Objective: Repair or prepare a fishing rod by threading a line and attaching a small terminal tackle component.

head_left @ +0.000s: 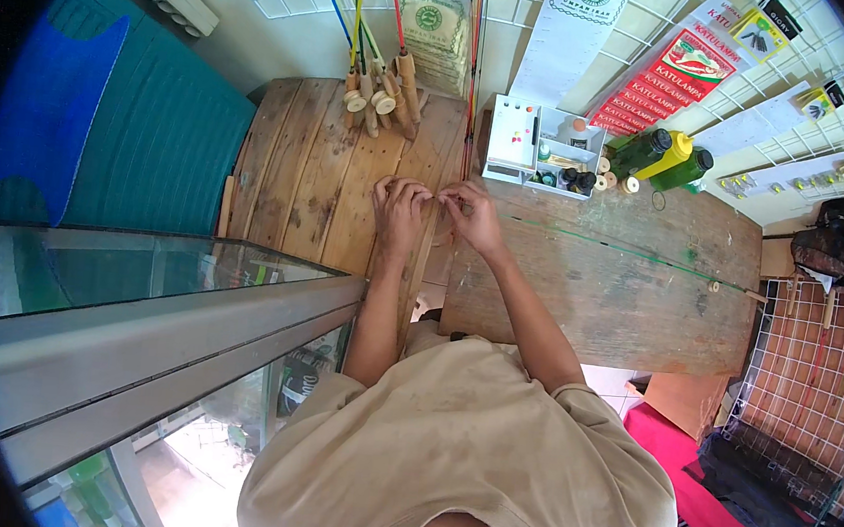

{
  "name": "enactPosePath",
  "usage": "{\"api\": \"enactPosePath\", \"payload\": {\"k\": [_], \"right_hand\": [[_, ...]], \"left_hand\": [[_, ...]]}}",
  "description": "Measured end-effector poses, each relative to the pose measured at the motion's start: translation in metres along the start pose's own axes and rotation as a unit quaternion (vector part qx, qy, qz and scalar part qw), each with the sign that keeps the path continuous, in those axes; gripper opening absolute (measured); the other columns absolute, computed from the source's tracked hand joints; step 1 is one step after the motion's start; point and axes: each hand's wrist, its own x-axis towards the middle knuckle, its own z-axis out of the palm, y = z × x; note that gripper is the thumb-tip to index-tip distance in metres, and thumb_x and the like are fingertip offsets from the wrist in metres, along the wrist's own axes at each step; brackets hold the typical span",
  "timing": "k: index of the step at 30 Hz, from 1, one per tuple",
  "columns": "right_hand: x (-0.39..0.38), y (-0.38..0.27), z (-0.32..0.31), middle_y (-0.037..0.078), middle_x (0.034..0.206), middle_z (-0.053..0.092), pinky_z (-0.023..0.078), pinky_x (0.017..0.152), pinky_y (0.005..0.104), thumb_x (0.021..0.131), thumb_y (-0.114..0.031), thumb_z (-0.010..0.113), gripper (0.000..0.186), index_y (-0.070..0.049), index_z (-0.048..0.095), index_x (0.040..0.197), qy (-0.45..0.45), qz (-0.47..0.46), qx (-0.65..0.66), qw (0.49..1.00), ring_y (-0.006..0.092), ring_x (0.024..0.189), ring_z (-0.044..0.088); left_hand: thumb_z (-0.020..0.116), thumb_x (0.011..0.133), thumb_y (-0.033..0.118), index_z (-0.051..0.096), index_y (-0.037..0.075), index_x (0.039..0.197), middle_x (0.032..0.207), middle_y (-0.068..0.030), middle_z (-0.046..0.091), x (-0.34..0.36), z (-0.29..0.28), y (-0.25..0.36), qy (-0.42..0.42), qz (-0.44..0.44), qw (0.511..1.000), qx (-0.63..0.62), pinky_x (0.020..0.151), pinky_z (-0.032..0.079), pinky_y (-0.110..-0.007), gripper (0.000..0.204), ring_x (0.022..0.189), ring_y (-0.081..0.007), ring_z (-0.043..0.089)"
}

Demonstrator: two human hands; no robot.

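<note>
Over the wooden tabletop, my left hand (402, 210) and my right hand (474, 220) meet fingertip to fingertip. Both are closed in a pinch; whatever lies between the fingers is too small to make out. A thin green fishing rod (614, 246) lies across the table to the right, its fine end pointing toward my right hand. Beyond my left hand, several fishing rods with wood and cork handles (386, 100) stand upright in a cluster. Thin red and dark rods (473, 77) rise just beyond my fingers.
A white organizer box (511, 136) with small bottles stands at the back, beside wooden spools (630, 184) and green and yellow squeeze bottles (664, 159). Packaged tackle (664, 79) hangs on a white wire grid. At the left is a glass display case (165, 326).
</note>
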Motion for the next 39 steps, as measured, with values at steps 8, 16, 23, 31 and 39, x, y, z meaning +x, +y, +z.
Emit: {"api": "enactPosePath", "payload": {"k": [8,16,23,31,39], "right_hand": [[0.002,-0.010,-0.002,0.010,0.084,0.066,0.048,0.062,0.0300,0.083,-0.004,0.066,0.010,-0.001,0.068,0.092,-0.052,0.069,-0.033,0.996,0.0193,0.071,0.062],[0.009,-0.020,-0.012,0.007,0.079,0.066,0.046,0.059,0.0258,0.087,-0.007,0.065,0.011,-0.001,0.067,0.095,-0.055,0.120,0.034,0.991,0.0108,0.066,0.058],[0.010,-0.016,-0.015,0.011,0.085,0.068,0.050,0.064,0.0317,0.083,-0.002,0.066,0.012,-0.002,0.069,0.095,-0.065,0.197,0.088,0.974,0.0195,0.072,0.063],[0.010,-0.016,-0.006,0.012,0.084,0.062,0.050,0.070,0.0352,0.076,0.001,0.070,0.015,-0.001,0.071,0.091,-0.002,0.012,0.018,1.000,0.0272,0.079,0.062],[0.011,-0.018,-0.003,0.012,0.084,0.062,0.049,0.069,0.0335,0.078,0.000,0.069,0.015,-0.002,0.072,0.093,-0.015,0.059,0.030,0.998,0.0254,0.078,0.062]], "left_hand": [[0.063,0.080,0.006,0.064,0.009,0.091,0.100,-0.0034,0.062,0.001,-0.001,0.000,-0.015,-0.015,1.000,-0.012,0.095,0.034,-0.044,0.012,0.107,-0.0299,0.046],[0.065,0.077,0.003,0.067,0.010,0.096,0.100,-0.0026,0.065,0.004,-0.009,0.008,0.033,0.025,0.996,-0.084,0.093,0.038,-0.040,0.020,0.104,-0.0288,0.049],[0.068,0.075,0.005,0.070,0.010,0.089,0.097,-0.0005,0.066,0.007,-0.012,0.008,0.062,0.034,0.994,-0.088,0.089,0.040,-0.038,0.015,0.102,-0.0268,0.050],[0.071,0.072,0.006,0.070,0.011,0.086,0.097,0.0004,0.066,0.006,-0.007,0.005,0.078,0.013,0.993,-0.087,0.090,0.041,-0.038,0.014,0.102,-0.0261,0.050],[0.072,0.070,0.004,0.070,0.012,0.084,0.094,0.0014,0.066,0.005,-0.005,0.000,0.076,0.007,0.993,-0.089,0.088,0.043,-0.037,0.016,0.103,-0.0261,0.050]]}}
